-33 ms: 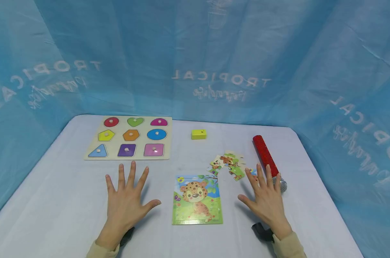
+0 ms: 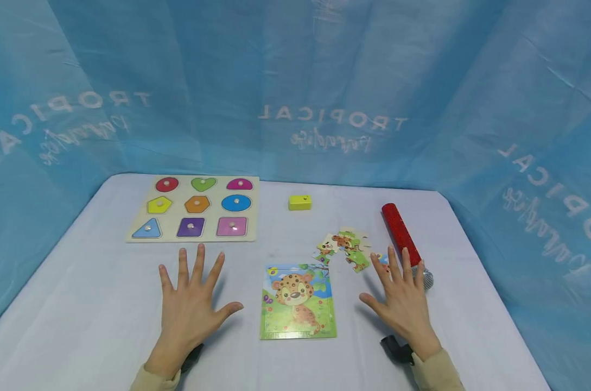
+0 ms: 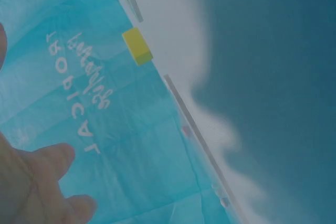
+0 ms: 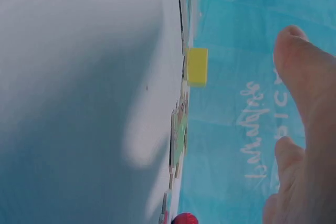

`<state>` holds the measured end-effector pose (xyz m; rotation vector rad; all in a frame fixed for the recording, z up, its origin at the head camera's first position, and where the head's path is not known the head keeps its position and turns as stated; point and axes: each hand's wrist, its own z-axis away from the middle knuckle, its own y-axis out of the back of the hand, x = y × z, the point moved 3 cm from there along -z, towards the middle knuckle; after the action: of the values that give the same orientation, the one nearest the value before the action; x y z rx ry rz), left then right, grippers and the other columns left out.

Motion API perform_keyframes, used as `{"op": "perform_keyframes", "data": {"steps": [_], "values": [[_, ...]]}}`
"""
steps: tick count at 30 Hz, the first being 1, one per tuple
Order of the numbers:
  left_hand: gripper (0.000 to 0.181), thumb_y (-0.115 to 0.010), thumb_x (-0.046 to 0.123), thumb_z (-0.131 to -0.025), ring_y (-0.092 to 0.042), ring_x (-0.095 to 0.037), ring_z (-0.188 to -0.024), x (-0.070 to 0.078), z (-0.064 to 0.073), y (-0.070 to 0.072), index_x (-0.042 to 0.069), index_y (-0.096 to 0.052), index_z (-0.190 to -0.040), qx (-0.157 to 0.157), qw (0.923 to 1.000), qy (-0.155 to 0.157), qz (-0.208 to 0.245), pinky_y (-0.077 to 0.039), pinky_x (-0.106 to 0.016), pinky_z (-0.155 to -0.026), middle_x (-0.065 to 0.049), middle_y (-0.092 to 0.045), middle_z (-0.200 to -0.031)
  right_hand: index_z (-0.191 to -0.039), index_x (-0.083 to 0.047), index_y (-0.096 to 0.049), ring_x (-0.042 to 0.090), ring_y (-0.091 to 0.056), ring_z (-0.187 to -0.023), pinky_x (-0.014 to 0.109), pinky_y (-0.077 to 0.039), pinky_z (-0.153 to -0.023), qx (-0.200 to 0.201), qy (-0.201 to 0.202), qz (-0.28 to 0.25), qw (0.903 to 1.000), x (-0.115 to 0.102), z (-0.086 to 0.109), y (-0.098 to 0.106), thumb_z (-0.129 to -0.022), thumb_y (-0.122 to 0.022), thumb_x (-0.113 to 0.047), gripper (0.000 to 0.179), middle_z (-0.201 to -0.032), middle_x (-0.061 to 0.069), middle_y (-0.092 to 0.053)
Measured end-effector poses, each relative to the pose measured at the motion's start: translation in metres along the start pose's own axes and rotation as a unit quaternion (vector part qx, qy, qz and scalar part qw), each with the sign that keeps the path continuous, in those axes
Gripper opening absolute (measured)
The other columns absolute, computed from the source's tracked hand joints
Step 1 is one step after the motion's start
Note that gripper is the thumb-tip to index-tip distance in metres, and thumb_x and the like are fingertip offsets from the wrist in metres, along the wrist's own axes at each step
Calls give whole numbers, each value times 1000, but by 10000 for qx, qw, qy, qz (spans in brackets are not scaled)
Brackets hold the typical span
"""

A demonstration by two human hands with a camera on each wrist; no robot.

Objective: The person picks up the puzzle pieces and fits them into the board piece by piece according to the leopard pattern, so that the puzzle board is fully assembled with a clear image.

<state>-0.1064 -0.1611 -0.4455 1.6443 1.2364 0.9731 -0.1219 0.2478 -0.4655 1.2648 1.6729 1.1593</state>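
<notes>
My left hand (image 2: 190, 307) is held palm down with its fingers spread, to the left of a square leopard picture puzzle board (image 2: 298, 302). On the board's other side my right hand (image 2: 404, 304) has its fingers spread too. Neither hand holds anything; shadows beside them suggest that both are raised off the table. Several loose puzzle pieces (image 2: 357, 260) lie in a small heap behind the board, and one piece (image 2: 384, 263) is partly hidden by the right fingertips. Just beyond that hand lies a microphone with a glittery red handle (image 2: 400, 231), its silver mesh head partly covered by the fingers.
At the back left lies a wooden shape board (image 2: 212, 234) with coloured knobbed shapes. A small yellow block (image 2: 300, 203) stands near the back edge, also visible in the right wrist view. Blue printed curtains (image 2: 295, 70) surround the white-covered table (image 2: 80, 304).
</notes>
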Motion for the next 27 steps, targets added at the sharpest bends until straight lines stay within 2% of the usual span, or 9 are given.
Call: {"op": "perform_keyframes", "data": {"steps": [4,8,10,13,16,20,24,27], "values": [[106,-33,93,-72,-14,-52,-145,1,-2,-1,21,-39,-149,77,9999,-70,32,-5,-77,-111,-21,-25,-159,-153,-24,-29,44,-7,-149,70,-3,-116,-92,-6,-2,10000,0,-2,0,-82,-27,-84,93,-161,18,-20],[101,-54,83,-70,-18,-52,-144,4,-4,-3,21,-40,-149,-10,9998,-151,133,-9,-77,-110,-22,-30,-157,-153,-24,-29,43,-9,-149,70,-6,-116,-378,-106,-231,9990,-1,-5,-4,-82,-48,-75,90,-162,17,-19],[98,-60,76,-71,-19,-53,-144,8,-4,-5,21,-39,-149,-274,9991,-190,271,-9,-77,-110,-22,-30,-157,-153,-23,-31,44,-11,-149,69,-9,-117,-511,-158,-368,9979,-2,-8,-7,-81,-57,-68,89,-161,17,-20],[94,-64,70,-76,-20,-52,-144,16,-3,-9,17,-39,-149,-868,9938,-304,618,-10,-76,-110,-21,-30,-157,-152,-20,-32,44,-17,-147,65,-16,-118,-767,-211,-611,9950,-4,-18,-12,-81,-63,-61,88,-161,18,-22],[93,-64,66,-78,-20,-49,-145,27,-8,-14,11,-39,-149,-1531,9818,-561,970,-13,-74,-111,-20,-31,-157,-151,-17,-35,44,-27,-144,63,-26,-115,-892,-220,-892,9918,-8,-37,-17,-81,-67,-55,85,-157,19,-30],[103,-68,65,-75,-22,-44,-146,42,-18,-22,0,-35,-149,-2208,9577,-1098,1483,-17,-70,-114,-21,-31,-156,-146,-13,-43,41,-41,-135,61,-38,-108,-912,-27,-1218,9883,-19,-70,-24,-82,-73,-43,76,-149,18,-44],[114,-71,66,-71,-23,-41,-147,52,-26,-33,-5,-29,-149,-2576,9347,-1660,1798,-20,-67,-115,-23,-26,-157,-135,-13,-57,36,-49,-128,56,-43,-104,-956,427,-1494,9832,-33,-95,-30,-81,-78,-20,59,-139,13,-56],[119,-75,64,-67,-22,-41,-147,54,-32,-39,-6,-26,-149,-2756,9244,-1865,1865,-21,-66,-116,-23,-23,-158,-131,-15,-61,32,-52,-123,51,-45,-104,-1100,812,-1688,9761,-42,-106,-35,-82,-76,-9,52,-135,9,-60]]}}
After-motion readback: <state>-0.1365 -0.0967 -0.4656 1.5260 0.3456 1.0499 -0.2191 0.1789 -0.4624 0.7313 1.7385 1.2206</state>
